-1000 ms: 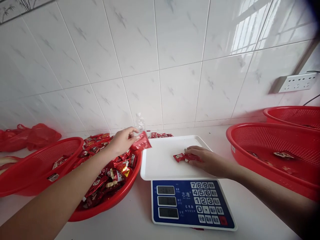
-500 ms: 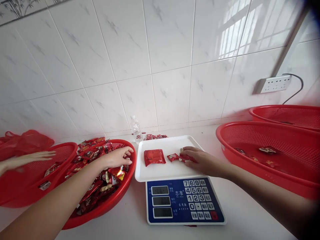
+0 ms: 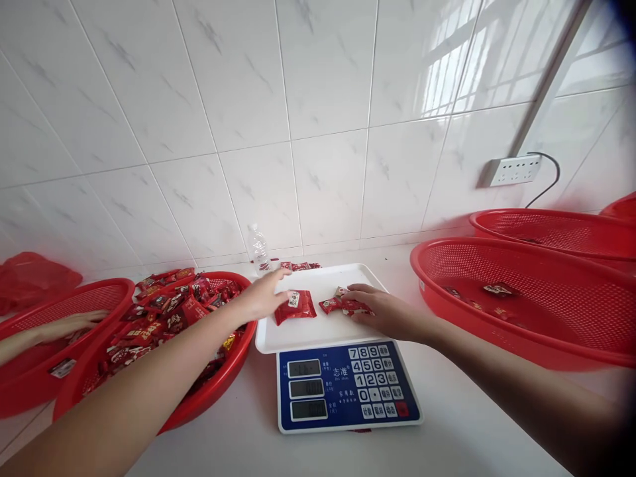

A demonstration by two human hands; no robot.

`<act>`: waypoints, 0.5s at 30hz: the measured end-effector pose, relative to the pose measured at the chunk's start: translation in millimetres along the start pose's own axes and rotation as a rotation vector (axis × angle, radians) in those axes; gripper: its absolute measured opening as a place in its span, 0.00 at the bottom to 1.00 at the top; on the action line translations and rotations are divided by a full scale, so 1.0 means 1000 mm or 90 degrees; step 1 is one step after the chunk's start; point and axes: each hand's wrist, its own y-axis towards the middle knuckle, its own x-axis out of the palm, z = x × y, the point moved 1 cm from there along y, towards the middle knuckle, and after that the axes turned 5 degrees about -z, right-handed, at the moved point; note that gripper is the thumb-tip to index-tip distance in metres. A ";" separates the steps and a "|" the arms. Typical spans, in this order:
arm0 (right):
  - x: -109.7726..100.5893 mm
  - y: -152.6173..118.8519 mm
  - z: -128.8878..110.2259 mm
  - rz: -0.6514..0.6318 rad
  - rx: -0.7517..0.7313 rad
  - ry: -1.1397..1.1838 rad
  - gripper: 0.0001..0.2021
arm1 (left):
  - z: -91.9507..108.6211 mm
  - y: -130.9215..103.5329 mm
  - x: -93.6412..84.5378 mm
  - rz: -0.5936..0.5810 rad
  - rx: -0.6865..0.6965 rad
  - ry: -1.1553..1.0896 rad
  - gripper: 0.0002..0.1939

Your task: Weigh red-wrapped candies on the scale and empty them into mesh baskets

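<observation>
A white tray (image 3: 318, 336) tops a blue-and-white digital scale (image 3: 342, 387). At its left side, my left hand (image 3: 261, 297) has its fingers apart over the edge of a red snack packet (image 3: 301, 311). A piece with a white label shows on that packet, beside my thumb. My right hand (image 3: 385, 311) rests over several small red snack packets (image 3: 352, 306) on the tray, fingers spread, partly covering them. Under my left forearm stands a red basket (image 3: 246, 341) heaped with wrapped snacks (image 3: 173, 318).
Red baskets (image 3: 437, 301) with a few packets stand at the right. A clear plastic bottle (image 3: 258, 248) and loose packets (image 3: 301, 266) are near the tiled wall. At far left, another person's hand (image 3: 74, 324) reaches into a red basket (image 3: 116, 285). A power strip (image 3: 514, 170) hangs on the wall.
My left hand has moved from the heaped basket to the red packet on the tray, where a white label now shows. The other person's hand has lowered into its basket. The view shifted slightly.
</observation>
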 end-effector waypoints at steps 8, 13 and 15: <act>0.003 0.002 0.003 -0.005 -0.020 0.008 0.22 | 0.004 0.031 0.064 -0.118 0.013 0.090 0.34; 0.002 0.008 -0.002 -0.010 -0.031 0.008 0.22 | 0.030 0.048 0.057 -0.131 0.027 0.127 0.40; 0.000 0.009 -0.002 -0.017 -0.006 0.008 0.22 | 0.042 0.046 0.049 -0.064 0.042 0.060 0.35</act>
